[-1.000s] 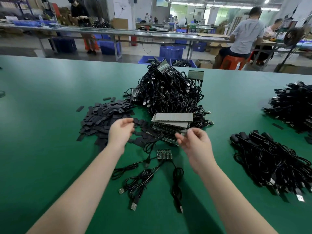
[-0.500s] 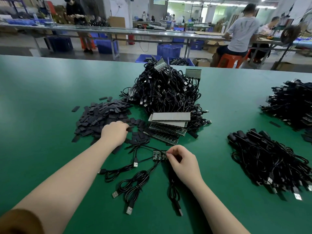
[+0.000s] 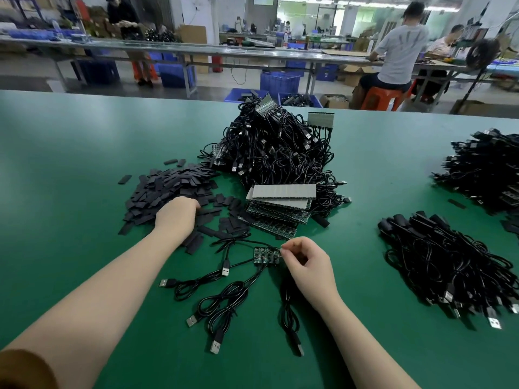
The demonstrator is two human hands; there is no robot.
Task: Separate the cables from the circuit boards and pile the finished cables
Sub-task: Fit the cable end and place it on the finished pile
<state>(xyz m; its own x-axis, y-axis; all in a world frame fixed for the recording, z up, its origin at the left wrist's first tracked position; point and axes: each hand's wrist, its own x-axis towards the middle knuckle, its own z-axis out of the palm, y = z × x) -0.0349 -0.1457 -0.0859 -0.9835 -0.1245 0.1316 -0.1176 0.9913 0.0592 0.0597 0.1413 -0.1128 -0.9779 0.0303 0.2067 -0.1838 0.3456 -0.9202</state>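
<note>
Circuit board [image 3: 266, 256] with cables [image 3: 224, 299] now pinched at its edge by right hand [image 3: 306, 265], which has dropped from mid-air; left hand [image 3: 177, 216] has moved onto the black sleeves [image 3: 168, 189], its fingers hidden, can't tell their state. Separation starting.

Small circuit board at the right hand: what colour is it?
Green, with dark components; the small circuit board shows best in the head view.

Glossy black cables [image 3: 224, 300], matt green tabletop [image 3: 84, 164], seemingly felt-like.

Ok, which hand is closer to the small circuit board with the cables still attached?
Right. The right hand pinches the small circuit board at its right end; the left hand is apart, up-left on the black sleeve pile.
</note>
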